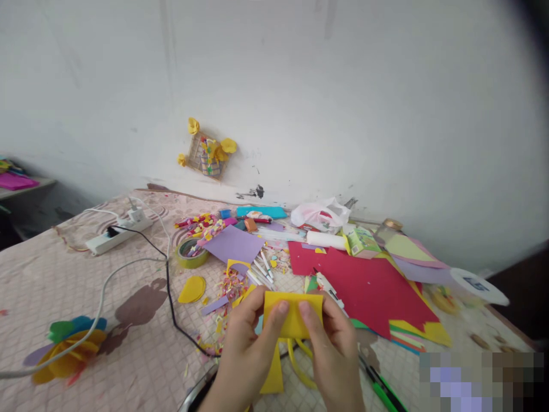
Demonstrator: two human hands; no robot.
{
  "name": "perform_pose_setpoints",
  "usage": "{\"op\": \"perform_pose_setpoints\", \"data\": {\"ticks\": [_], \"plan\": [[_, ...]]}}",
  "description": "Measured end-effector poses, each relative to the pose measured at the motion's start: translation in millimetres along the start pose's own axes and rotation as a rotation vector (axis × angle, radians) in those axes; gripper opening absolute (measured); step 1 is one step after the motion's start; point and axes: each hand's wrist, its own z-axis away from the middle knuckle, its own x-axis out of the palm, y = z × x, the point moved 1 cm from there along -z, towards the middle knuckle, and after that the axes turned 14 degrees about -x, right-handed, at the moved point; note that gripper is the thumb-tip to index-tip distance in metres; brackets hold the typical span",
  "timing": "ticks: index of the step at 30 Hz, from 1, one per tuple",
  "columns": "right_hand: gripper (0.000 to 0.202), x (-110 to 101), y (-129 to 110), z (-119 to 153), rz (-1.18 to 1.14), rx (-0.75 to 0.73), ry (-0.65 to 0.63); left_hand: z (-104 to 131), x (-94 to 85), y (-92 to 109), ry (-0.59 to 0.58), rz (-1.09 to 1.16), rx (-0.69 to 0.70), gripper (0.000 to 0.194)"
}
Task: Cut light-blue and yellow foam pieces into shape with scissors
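Note:
A small yellow piece of paper or foam (293, 316) is held up over the front middle of the table. My left hand (253, 340) pinches its left side, thumb on the near face and fingers behind. On the right side my right hand (332, 343) grips it the same way, its thumb close to the other thumb. Below the hands lie another yellow sheet (273, 375) and a curved yellow strip (301, 369). A white glue gun (330, 289) rests just beyond my right hand.
A power strip (118, 234) with cables crosses the left side. A flower of colored petals (71, 349) lies front left. Red sheets (364, 280) spread at right, near a green cutter (381, 389). A tape roll (192, 253) and purple sheet (235, 245) lie behind.

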Motion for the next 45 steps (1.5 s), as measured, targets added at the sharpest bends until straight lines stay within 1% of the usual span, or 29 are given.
{"op": "perform_pose_setpoints", "data": {"ticks": [4, 11, 21, 26, 32, 36, 38, 42, 45], "plan": [[0.015, 0, -1, 0, -0.014, -0.014, -0.006, 0, -0.2, 2, 0.003, -0.015, -0.01, 0.024], [0.021, 2, -3, 0, 0.019, -0.022, -0.008, 0, -0.3, 3, 0.026, -0.011, 0.0, 0.025], [0.017, 0, 1, 0, 0.016, -0.016, 0.001, 0, -0.9, 2, 0.0, -0.021, -0.007, 0.024], [0.015, -2, 1, -1, 0.014, -0.015, -0.022, -2, -1.8, -2, 0.036, -0.027, 0.02, 0.024], [0.018, -3, 2, 0, 0.095, -0.051, -0.036, -4, -4.8, -3, 0.056, -0.017, 0.022, 0.027], [0.018, -4, 2, 1, 0.137, -0.082, -0.086, -4, -6.0, 3, 0.043, -0.002, 0.04, 0.027], [0.019, -4, 0, 1, 0.167, -0.095, -0.136, -4, -6.8, 6, 0.045, 0.007, 0.045, 0.027], [0.022, -7, -3, -4, 0.249, -0.066, -0.295, -6, -11.1, 7, 0.059, -0.041, 0.042, 0.026], [0.019, -9, -6, -9, 0.309, -0.062, -0.407, -9, -15.3, 10, 0.031, -0.151, 0.066, 0.028]]}}
